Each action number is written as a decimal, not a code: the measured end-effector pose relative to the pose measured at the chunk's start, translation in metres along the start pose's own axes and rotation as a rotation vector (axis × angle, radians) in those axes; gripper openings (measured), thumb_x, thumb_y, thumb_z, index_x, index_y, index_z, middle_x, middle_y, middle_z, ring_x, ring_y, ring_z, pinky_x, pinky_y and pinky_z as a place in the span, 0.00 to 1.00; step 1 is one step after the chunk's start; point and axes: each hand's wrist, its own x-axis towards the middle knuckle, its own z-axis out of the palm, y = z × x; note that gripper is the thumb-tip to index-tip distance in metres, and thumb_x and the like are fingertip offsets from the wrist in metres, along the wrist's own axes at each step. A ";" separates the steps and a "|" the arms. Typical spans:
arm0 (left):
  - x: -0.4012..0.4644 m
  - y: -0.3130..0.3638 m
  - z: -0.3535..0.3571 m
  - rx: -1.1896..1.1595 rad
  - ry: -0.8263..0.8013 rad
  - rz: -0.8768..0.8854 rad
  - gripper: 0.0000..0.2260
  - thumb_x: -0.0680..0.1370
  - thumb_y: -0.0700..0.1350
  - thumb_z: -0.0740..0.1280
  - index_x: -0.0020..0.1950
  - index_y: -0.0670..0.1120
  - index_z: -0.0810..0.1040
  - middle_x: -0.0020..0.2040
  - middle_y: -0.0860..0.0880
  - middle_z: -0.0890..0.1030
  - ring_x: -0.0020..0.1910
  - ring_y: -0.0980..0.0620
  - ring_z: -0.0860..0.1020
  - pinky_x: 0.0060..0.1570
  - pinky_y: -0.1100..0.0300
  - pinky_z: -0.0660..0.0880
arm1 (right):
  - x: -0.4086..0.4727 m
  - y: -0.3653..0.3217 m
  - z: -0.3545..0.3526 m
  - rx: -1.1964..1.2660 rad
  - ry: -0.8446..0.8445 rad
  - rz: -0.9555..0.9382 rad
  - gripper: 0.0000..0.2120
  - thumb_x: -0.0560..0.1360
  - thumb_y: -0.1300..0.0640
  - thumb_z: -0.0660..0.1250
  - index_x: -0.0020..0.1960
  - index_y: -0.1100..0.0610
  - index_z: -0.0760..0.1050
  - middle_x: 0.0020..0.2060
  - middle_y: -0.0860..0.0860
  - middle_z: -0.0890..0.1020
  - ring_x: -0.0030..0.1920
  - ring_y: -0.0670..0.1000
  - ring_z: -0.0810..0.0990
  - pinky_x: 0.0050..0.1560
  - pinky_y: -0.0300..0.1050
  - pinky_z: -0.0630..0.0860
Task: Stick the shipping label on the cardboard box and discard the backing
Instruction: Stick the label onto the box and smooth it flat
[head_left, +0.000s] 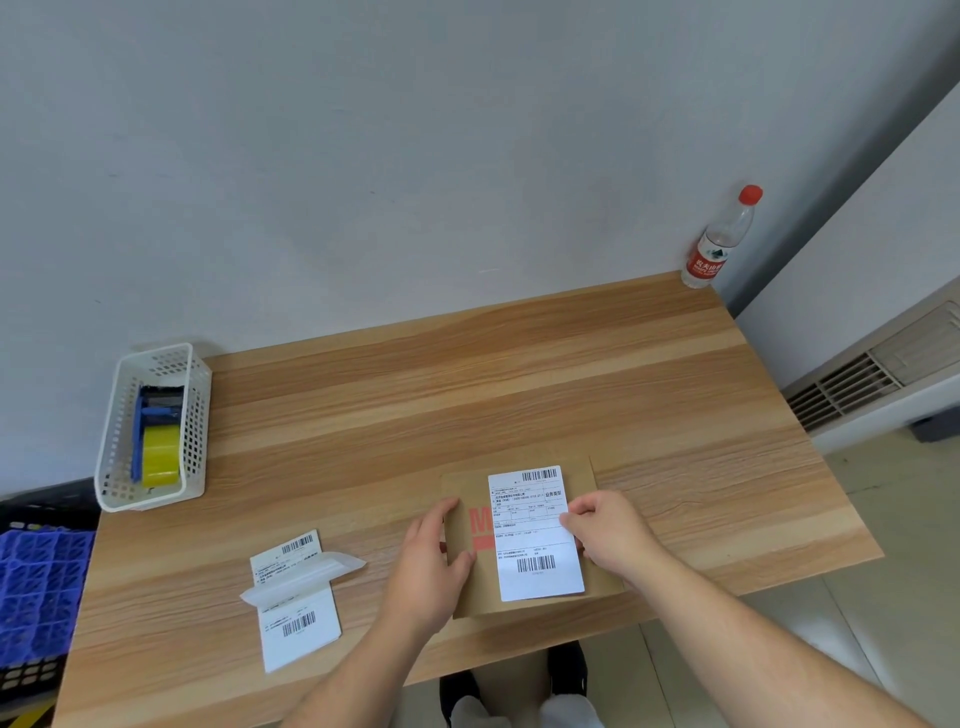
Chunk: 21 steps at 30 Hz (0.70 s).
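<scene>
A flat brown cardboard box (597, 582) with red print lies near the table's front edge. A white shipping label (535, 530) with barcodes lies flat on its top. My left hand (431, 566) grips the box's left edge, thumb on top. My right hand (608, 535) rests on the label's right edge with fingers curled, pinching or pressing it. To the left on the table lie a second white label sheet (298, 623) and, across it, a translucent strip of backing (306, 574).
A white mesh basket (117, 441) with a blue tape dispenser and yellow tape roll (161, 457) stands at the table's left edge. A water bottle (719, 241) stands at the back right corner. A blue crate (36, 587) sits left of the table.
</scene>
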 end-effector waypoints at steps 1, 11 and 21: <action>0.000 0.000 0.000 0.002 0.001 0.000 0.29 0.78 0.45 0.71 0.76 0.58 0.66 0.67 0.56 0.72 0.52 0.61 0.78 0.54 0.59 0.77 | 0.000 -0.001 0.000 -0.019 0.008 -0.001 0.08 0.73 0.58 0.70 0.38 0.59 0.83 0.25 0.47 0.78 0.29 0.51 0.74 0.36 0.47 0.74; 0.001 0.000 0.001 -0.004 -0.006 0.001 0.29 0.77 0.44 0.72 0.76 0.58 0.67 0.68 0.54 0.72 0.52 0.61 0.78 0.54 0.60 0.77 | -0.008 -0.029 0.002 -0.440 0.054 -0.078 0.14 0.70 0.58 0.66 0.29 0.54 0.66 0.25 0.50 0.71 0.28 0.54 0.69 0.28 0.44 0.60; 0.001 0.001 0.000 -0.005 -0.017 -0.013 0.29 0.77 0.44 0.72 0.76 0.58 0.66 0.68 0.54 0.72 0.53 0.60 0.78 0.55 0.58 0.78 | -0.015 -0.046 0.005 -0.720 0.096 -0.092 0.06 0.75 0.53 0.65 0.41 0.54 0.75 0.41 0.53 0.82 0.40 0.57 0.77 0.38 0.43 0.73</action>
